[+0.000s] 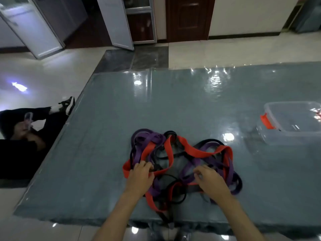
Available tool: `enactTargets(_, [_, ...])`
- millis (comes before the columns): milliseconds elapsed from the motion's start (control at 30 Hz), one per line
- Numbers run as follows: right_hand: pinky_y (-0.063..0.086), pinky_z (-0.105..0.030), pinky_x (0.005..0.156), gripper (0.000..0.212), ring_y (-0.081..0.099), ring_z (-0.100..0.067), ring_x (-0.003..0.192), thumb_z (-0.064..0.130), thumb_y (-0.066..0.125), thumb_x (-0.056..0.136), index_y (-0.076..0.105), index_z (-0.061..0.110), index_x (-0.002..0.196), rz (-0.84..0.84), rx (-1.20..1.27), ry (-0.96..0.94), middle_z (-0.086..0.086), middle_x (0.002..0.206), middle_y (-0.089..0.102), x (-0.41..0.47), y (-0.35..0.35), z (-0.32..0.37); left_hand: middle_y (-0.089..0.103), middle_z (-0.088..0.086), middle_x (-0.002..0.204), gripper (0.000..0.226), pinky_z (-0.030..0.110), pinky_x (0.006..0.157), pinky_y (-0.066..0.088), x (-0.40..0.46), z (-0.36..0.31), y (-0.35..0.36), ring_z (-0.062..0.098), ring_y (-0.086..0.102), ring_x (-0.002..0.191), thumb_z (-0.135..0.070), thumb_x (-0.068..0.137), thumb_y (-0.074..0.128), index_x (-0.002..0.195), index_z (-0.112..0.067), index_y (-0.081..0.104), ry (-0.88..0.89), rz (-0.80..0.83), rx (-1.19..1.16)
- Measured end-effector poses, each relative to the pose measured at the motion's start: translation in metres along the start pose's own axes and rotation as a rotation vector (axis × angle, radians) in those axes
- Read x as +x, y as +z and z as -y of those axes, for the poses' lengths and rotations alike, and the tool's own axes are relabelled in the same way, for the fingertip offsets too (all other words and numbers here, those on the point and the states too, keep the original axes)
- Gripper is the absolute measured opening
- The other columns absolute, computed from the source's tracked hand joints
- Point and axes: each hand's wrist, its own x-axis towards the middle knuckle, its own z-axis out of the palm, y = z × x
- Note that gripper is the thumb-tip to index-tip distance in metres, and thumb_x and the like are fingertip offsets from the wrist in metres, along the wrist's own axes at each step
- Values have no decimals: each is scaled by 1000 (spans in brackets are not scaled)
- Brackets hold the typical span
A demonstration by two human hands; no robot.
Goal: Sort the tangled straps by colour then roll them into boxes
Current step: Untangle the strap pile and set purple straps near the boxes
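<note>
Stretching across most of my view is the grey-green worktop (pixel 112 136), glossy under a clear cover that throws back the ceiling lights. Beyond its far edge lie pale floor tiles (pixel 43 72), a dark wooden door (pixel 187 18) and white-framed glass doors (pixel 34 28). At the left edge a seated person in black (pixel 22 145) has a leg stretched toward the worktop's side, a black-and-white shoe (pixel 69 105) just beside its edge.

Near the front edge of the worktop, straight before me, sits the tangle of straps (pixel 180 164): broad orange-red straps (pixel 194 150), purple straps (pixel 149 138) and thin black straps (pixel 173 180), looped over and through one another in one heap. A few ends hang over the front edge.

Off to the right, well apart from the heap, stands a clear plastic box (pixel 291 122) with an orange-red latch (pixel 266 121) on its near-left end; it runs out of frame.

My left hand (pixel 140 176) rests on the left side of the heap, its fingers (pixel 144 165) curled over the straps where orange-red, purple and black cross. My right hand (pixel 210 180) is on the right side, fingertips (pixel 198 172) bent down and pinching at a purple strap, though I cannot tell just which band they have.
</note>
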Motion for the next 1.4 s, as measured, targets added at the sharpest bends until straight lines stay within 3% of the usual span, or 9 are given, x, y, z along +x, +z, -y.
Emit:
enactTargets(167, [55,-35,74,11,64,-14,95,25,62,97,68,27,106,10,42,-62,10,100,60,14,-2,6,56,-6,130,33,43,102,45,14,-15,-4,21,50,126,-34,97,58,129,-28,57,-8,232,-15])
enactTargets(433, [56,-48,90,24,59,-27,116,13,78,84,73,22,106,-189,-21,-153,0,124,63,66,10,12,58,-5,132,45,42,103,39,31,-7,35,22,53,126,-12,93,61,134,-29,54,71,210,158])
enactTargets(600, [50,-49,102,60,55,-32,132,32,68,94,50,20,150,-57,-246,99,-7,147,53,92,3,8,64,-10,111,27,36,87,53,57,19,30,15,65,107,-9,93,62,110,-29,71,88,103,-164])
enactTargets(700, [54,-45,93,60,64,-28,121,46,64,96,48,26,150,26,-352,190,-3,134,64,106,1,6,58,-11,103,21,32,80,52,72,31,5,12,63,93,-8,92,66,104,-25,68,59,-99,-430])
enactTargets(800, [56,-38,80,31,71,-25,102,49,64,91,70,32,117,59,-453,203,2,107,74,120,-2,5,59,-7,105,18,25,81,48,96,48,-26,8,60,89,-7,96,65,107,-21,67,-10,-291,-557])
enactTargets(967, [57,-39,69,18,71,-31,84,21,67,79,70,22,97,-56,-413,240,-2,96,73,144,-16,9,59,-5,101,27,8,86,44,136,84,-73,-8,60,90,6,94,64,108,-15,73,60,-298,-580])
enactTargets(1100, [52,-39,60,28,66,-37,71,8,70,82,68,14,109,-254,-328,208,-9,96,70,170,-35,0,55,-5,94,27,21,83,46,164,101,-96,11,59,88,6,91,66,101,-16,78,61,-375,-489])
enactTargets(1233, [53,-39,60,42,62,-32,68,11,68,86,56,15,126,-252,-327,274,-6,90,70,195,-33,-1,57,-2,96,25,27,77,52,190,112,-94,8,60,81,6,89,67,101,-14,76,-5,-387,-509])
enactTargets(1400, [42,-65,107,75,56,-37,128,33,61,94,26,20,159,96,-526,550,-11,134,62,195,4,-17,58,-5,101,33,37,85,54,207,131,-58,13,60,85,9,85,67,103,-18,75,-93,-272,-549])
